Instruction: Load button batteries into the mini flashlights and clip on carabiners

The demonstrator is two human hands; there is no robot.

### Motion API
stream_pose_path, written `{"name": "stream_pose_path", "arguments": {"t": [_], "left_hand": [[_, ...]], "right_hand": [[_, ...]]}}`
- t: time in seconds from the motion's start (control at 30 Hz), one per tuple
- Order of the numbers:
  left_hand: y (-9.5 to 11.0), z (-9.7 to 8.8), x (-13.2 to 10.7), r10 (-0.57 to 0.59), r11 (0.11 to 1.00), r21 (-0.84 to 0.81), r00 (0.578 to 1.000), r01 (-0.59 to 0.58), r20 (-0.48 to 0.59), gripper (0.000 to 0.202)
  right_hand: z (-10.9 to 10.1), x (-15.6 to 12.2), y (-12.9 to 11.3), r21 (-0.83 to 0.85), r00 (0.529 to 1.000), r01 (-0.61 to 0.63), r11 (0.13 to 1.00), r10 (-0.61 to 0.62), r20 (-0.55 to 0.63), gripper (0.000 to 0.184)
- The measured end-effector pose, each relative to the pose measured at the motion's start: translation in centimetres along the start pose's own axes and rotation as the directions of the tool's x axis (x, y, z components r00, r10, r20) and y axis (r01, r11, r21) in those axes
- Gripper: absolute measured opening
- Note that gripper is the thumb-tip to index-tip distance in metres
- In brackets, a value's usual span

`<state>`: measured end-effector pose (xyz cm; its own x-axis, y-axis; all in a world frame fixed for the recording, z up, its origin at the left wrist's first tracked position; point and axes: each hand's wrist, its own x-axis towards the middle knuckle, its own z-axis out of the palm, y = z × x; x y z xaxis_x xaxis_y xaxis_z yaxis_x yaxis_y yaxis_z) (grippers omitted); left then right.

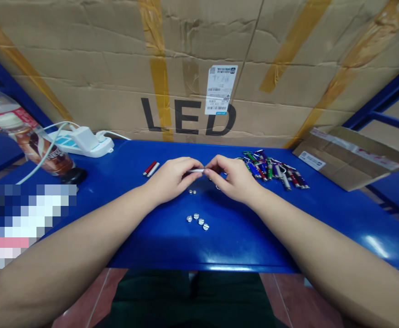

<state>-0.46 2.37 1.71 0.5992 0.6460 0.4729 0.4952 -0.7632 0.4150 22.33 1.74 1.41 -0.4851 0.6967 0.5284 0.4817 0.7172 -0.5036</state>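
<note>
A slim silver tube (pixel 196 170) lies level between my two hands over the middle of the table. My left hand (pixel 174 178) pinches its left part between thumb and fingers. At the tube's right end, the thumb and fingertips of my right hand (pixel 231 176) are closed; the fingers partly hide that end. Below the hands rest two tiny round metal pieces (pixel 192 192). Nearer to me lie several round silver caps (pixel 201 222). A red tube (pixel 149 168) and another silver tube (pixel 153 170) lie side by side left of my left hand.
Beyond my right hand is a pile of small coloured metal penlights (pixel 271 171) with clips. A small carton (pixel 353 157) stands at the right, a large cardboard box (pixel 185 59) behind the blue table (pixel 247 241). At the left are a white power strip (pixel 96 146) and a drink bottle (pixel 45 148).
</note>
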Motion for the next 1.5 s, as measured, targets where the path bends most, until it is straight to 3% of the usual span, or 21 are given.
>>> {"name": "stream_pose_path", "arguments": {"t": [0.23, 0.4, 0.87, 1.1, 1.27, 1.5], "left_hand": [[-0.28, 0.31, -0.17, 0.078, 0.997, -0.004, 0.996, -0.078, -0.032, 0.021], [-0.50, 0.50, -0.30, 0.129, 0.991, 0.021, 0.992, -0.129, 0.004, 0.025], [-0.53, 0.58, -0.49, 0.063, 0.998, 0.016, 0.994, -0.065, 0.086, 0.036], [-0.39, 0.38, -0.42, 0.015, 0.994, -0.106, 0.988, 0.002, 0.155, 0.035], [-0.10, 0.49, -0.30, -0.046, 0.989, -0.134, 0.990, 0.065, 0.137, 0.033], [-0.06, 0.53, -0.19, -0.028, 0.999, -0.026, 0.993, 0.031, 0.112, 0.031]], "right_hand": [[-0.06, 0.21, 0.07, -0.075, 0.995, 0.011, 0.997, -0.004, 0.096, 0.035], [-0.01, 0.24, 0.49, -0.021, 0.986, 0.056, 0.998, -0.052, 0.160, 0.035], [-0.29, 0.23, 0.42, 0.031, 0.984, 0.132, 0.991, -0.135, 0.112, 0.026], [-0.25, 0.15, 0.63, 0.050, 0.970, 0.185, 0.981, -0.191, 0.151, 0.026], [0.04, 0.15, 0.28, 0.002, 0.983, 0.089, 0.996, -0.088, 0.161, 0.033], [0.09, 0.28, -0.12, 0.043, 0.976, -0.100, 0.994, 0.089, 0.199, 0.039]]}}
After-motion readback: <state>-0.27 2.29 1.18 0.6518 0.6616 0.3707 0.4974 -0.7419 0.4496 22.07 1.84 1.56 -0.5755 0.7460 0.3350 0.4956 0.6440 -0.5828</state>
